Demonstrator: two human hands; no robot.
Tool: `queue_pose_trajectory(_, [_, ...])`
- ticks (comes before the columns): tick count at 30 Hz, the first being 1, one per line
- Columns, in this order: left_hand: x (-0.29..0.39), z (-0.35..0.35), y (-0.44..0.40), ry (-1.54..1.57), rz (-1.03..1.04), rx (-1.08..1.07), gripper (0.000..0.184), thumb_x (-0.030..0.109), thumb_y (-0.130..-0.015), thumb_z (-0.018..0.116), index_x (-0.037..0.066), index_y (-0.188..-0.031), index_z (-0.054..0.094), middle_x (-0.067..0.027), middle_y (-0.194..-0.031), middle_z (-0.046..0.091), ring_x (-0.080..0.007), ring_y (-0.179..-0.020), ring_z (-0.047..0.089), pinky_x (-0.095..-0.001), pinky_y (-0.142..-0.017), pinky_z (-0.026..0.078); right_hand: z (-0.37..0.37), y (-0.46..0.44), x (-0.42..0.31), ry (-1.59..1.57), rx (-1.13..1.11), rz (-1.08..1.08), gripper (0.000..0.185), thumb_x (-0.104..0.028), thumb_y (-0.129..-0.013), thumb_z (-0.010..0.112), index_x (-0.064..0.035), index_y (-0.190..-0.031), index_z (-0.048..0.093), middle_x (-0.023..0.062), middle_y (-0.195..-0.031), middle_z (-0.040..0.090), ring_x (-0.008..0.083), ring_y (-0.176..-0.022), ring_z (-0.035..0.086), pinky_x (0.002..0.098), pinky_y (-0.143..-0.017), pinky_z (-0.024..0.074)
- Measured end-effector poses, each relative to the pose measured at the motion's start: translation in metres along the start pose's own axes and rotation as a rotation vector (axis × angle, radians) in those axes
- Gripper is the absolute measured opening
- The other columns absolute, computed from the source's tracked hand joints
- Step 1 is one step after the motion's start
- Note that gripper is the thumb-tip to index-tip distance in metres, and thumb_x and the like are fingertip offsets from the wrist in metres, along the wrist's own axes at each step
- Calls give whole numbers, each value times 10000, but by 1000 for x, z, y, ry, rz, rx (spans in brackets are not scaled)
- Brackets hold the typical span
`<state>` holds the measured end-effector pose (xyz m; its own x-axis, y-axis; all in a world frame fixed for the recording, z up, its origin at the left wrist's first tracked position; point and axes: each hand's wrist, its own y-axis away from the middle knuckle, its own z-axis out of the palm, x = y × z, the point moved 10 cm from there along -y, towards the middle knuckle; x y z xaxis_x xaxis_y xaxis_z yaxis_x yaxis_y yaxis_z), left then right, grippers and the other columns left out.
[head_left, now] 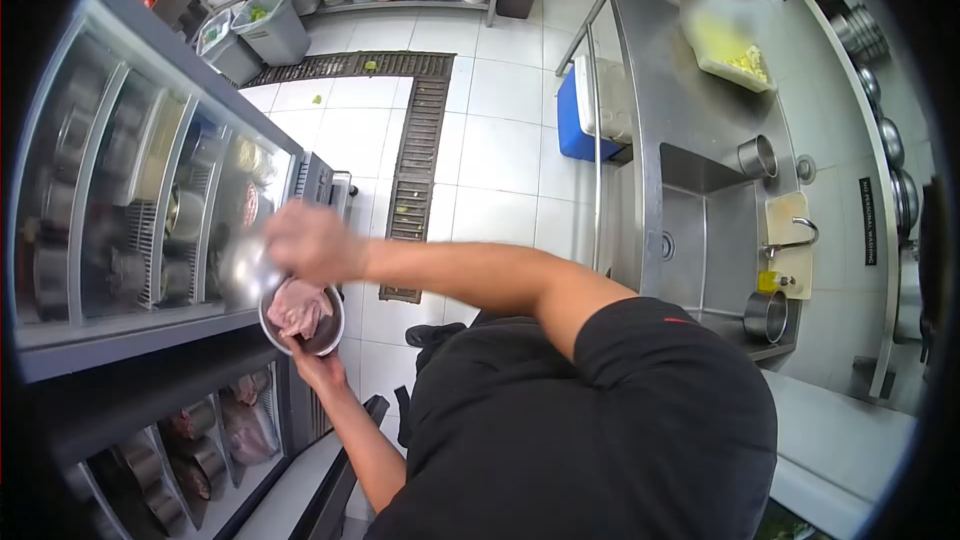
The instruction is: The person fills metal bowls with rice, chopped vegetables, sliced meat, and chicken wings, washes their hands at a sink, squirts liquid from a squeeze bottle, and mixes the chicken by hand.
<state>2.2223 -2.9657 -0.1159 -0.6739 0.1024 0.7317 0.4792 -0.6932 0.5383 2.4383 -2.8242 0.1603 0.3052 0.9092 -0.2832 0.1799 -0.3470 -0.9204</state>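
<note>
My left hand grips the rim of a round metal pot from below, its thumb on the edge. Pale pink raw meat, in pieces, lies in the pot. My right hand is above the pot and blurred by motion. It holds a shiny, rounded metal lid or bowl, also smeared, tilted beside the pot's far left rim. The fingers around this piece show only in part.
A glass-fronted fridge with metal containers stands at left. Below, an open compartment holds pots and meat. A steel sink is at right, and a blue-and-white cooler stands under the counter. A floor drain grate crosses the tiles.
</note>
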Motion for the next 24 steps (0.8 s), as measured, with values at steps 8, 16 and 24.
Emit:
queue_pose_trajectory(8, [-82,162,18,41,-36,-222,456,347,-1023,575,48,-1364,534,-121,-1344,601,-247,-1207,603,-438,-1052,478,-449,315,342,24,755,1510,214,-101,-909,640,45,-1065,630,165,-975,668,270,-786,681,418,-663,611])
queue_pose_trajectory(16, [-96,227,25,-80,-56,-197,419,267,-1045,516,43,-1397,482,-151,-1353,584,-280,-1197,617,-472,-990,533,-731,529,405,82,1539,1757,280,-196,-974,560,13,-1160,577,107,-879,564,280,-828,600,498,-796,626])
queue_pose_trajectory(24, [-78,242,44,-112,-22,-145,469,48,-880,472,17,-1348,460,-159,-1273,573,-277,-1095,642,-462,-883,584,-507,354,404,-11,455,1671,251,-279,-961,573,-71,-1099,602,10,-855,540,139,-753,523,312,-615,467])
